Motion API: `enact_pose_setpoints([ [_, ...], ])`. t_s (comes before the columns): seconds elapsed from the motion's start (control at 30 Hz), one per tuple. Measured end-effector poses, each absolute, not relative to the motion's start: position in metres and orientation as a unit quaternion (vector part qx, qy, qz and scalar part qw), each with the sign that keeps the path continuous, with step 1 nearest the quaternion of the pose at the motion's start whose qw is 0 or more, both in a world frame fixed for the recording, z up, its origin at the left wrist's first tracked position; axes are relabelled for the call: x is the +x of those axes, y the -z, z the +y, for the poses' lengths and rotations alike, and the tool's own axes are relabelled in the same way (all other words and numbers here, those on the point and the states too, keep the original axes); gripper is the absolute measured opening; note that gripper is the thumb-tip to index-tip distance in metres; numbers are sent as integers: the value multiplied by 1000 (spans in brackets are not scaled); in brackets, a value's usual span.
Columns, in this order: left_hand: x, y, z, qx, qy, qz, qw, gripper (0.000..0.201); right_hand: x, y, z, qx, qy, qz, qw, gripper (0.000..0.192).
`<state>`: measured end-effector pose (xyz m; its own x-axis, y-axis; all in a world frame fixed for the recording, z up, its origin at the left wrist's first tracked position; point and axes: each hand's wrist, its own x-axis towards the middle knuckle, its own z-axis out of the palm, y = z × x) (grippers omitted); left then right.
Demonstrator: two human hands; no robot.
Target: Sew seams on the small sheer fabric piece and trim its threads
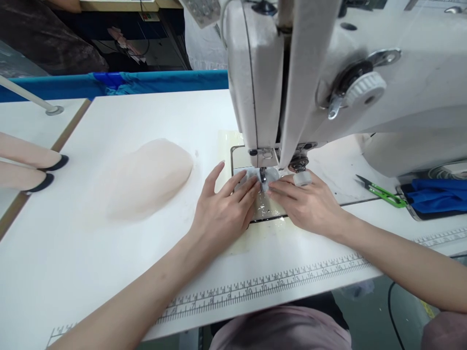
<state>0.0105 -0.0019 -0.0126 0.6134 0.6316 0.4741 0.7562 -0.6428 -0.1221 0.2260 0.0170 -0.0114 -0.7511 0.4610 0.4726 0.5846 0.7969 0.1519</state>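
My left hand [228,206] lies at the needle area of a white sewing machine [259,78], its fingers stretched out flat and the thumb apart. The fingertips rest on a small pale, sheer piece of fabric [240,179] beside the presser foot [262,175]. On the other side, my right hand [310,204] has its fingers pressed together at the fabric's right edge, close to the foot. Fingers partly hide the fabric, so its outline cannot be made out. Beneath both hands is the metal needle plate [268,210].
Pale peach sheer cloth [153,175] lies on the white table [120,272], left. Two beige tubular pieces with black ends [29,167] are at the far left. Green-handled thread snips [383,194] and blue cloth [436,194] lie right. A printed ruler [255,290] follows the front edge.
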Motion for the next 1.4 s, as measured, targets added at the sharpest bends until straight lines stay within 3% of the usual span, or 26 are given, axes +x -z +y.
enact_pose_setpoints([
  [0.47, 10, 15, 7, -873, 197, -436, 96, 38, 226, 13, 26, -308, 189, -916, 173, 30],
  [0.83, 11, 13, 5, -863, 212, -445, 109, 33, 228, 13, 31, -324, 97, -924, 181, 31],
  [0.93, 12, 11, 1, -867, 241, -423, 108, 34, 227, 7, 27, -383, -17, -899, 213, 30],
  [1.0, 14, 9, -1, -870, 265, -406, 91, 37, 229, 0, 23, -408, -189, -859, 246, 22],
  [1.1, 14, 6, -2, -880, 287, -379, -10, 20, 233, -12, 20, -361, -521, -736, 237, 14],
  [1.2, 10, 5, -1, -892, 275, -339, -116, 10, 237, -19, 22, -340, -646, -641, 238, 20],
  [1.3, 3, 5, 0, -886, 270, -355, -125, 9, 237, -17, 22, -390, -519, -723, 238, 25],
  [1.4, 0, 6, 1, -861, 299, -401, -94, 11, 233, -11, 17, -432, -224, -857, 169, 40],
])
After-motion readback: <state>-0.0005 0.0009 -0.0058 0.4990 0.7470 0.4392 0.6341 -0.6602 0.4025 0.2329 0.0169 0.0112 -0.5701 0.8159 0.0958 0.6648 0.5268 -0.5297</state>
